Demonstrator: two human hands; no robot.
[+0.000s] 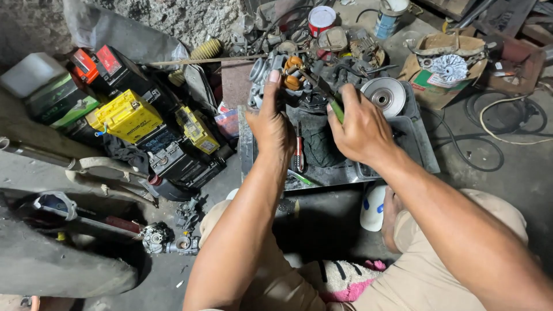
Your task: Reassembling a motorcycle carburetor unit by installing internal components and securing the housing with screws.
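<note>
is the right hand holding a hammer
No, the right hand grips a green-handled screwdriver pointed at the carburetor that the left hand steadies.

To my left I note a yellow battery (127,117) among black batteries (173,158). A silver pulley disc (386,96) lies on the metal tray (426,155). A red-and-white tin (321,19) stands behind; black cable (472,151) coils rightward.

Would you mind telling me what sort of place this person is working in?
Probably a small motorbike repair workshop: stacked batteries sit left, a metal pulley disc lies on the tray, and the left hand steadies a carburettor.
</note>
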